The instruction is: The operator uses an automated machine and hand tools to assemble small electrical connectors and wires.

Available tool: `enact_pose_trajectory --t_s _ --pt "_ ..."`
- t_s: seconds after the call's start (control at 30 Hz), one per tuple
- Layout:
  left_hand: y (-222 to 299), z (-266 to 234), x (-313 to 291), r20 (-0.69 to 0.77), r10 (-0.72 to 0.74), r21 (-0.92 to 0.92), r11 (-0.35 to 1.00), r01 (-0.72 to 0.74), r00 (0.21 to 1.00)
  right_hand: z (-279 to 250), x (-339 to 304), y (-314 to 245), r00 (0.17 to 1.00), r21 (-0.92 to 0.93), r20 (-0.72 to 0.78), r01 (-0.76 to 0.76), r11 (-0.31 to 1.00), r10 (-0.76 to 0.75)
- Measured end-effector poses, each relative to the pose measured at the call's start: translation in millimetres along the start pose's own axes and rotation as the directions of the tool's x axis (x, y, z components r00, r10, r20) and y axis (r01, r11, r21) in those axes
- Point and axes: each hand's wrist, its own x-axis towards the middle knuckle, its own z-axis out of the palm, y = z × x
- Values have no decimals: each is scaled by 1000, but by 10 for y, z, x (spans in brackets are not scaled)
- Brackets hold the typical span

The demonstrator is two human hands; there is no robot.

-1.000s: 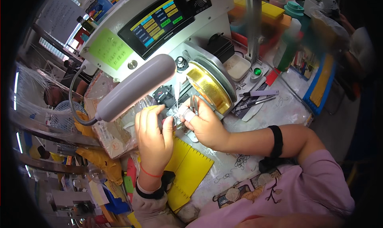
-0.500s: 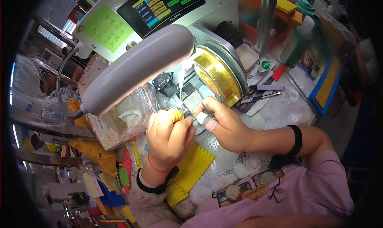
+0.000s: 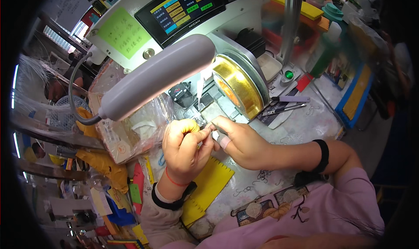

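Note:
My left hand is closed, fingertips pinched together, with a yellow cover over one finger. My right hand meets it fingertip to fingertip, also closed, with a pale wrap around one digit. A slim dark grey tool lies between the right thumb and fingers; its kind is hard to make out. Whatever the touching fingertips pinch is too small to name. Just beyond them stands a bench machine with a large gold spool and a white tapered nozzle.
A grey lamp arches over the work, below a screen. Yellow notched cards lie by my left wrist, small dark hooks near my right forearm. A plastic-covered box stands left; a purple-handled tool lies right.
The right hand has shifted slightly left and down, and its fingertips now meet the left ones. The left hand stays nearly in place. The whole view has moved a little.

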Motion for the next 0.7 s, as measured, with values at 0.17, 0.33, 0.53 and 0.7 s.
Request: enact_pose_trajectory --t_s 0.17,0.33,0.53,0.7 --pt "-63 22 68 48 28 16 999 -28 998 -365 -417 78 945 -470 146 -194 861 293" --pt "21 -113 52 112 41 27 999 -44 993 -971 -599 212 978 -723 18 157 673 -209" --pt "106 -18 119 215 140 -19 990 -139 967 -2256 -152 217 314 -714 -700 -270 647 -641" --pt "66 15 78 207 201 -49 980 -195 957 -2910 -200 622 484 -524 -843 -638 564 -235"
